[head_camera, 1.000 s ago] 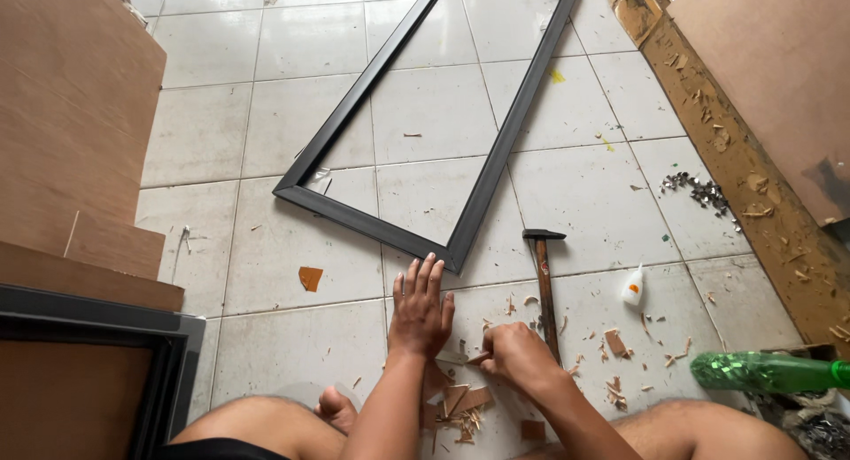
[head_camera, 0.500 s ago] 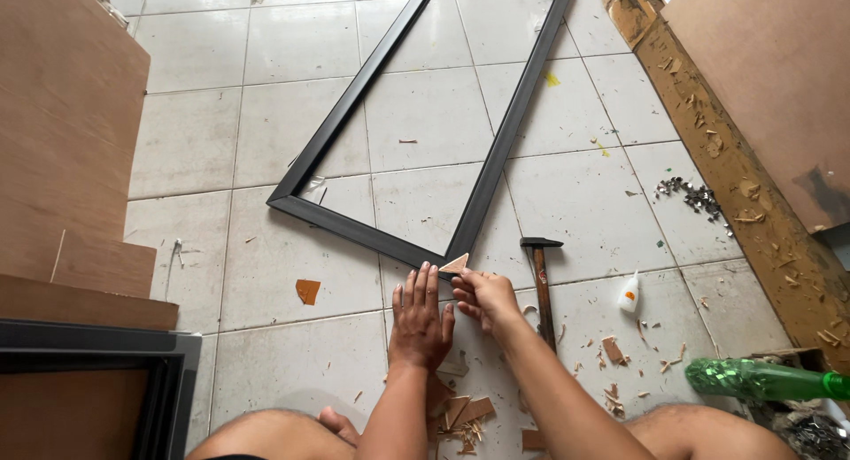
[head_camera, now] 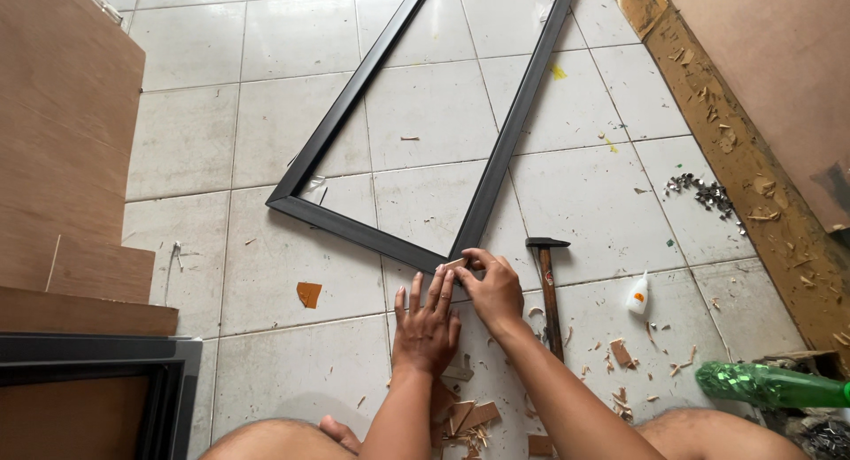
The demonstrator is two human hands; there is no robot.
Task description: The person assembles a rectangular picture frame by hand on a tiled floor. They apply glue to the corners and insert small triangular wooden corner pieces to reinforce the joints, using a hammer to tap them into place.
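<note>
Moved from the near scraps, right hand (head_camera: 492, 292) pinches a small wood chip (head_camera: 455, 263) against the black rectangular frame's (head_camera: 372, 234) near corner, left hand (head_camera: 426, 323) flat, empty.

R hand (head_camera: 492, 290) pinches wood chip (head_camera: 455, 263) at black frame (head_camera: 372, 237) corner; L hand (head_camera: 426, 321) flat beside.

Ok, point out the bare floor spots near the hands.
Bare tile lies inside the frame and left of the left hand, beyond the orange scrap. It is crowded right of the hammer, around the glue bottle and chips.
</note>
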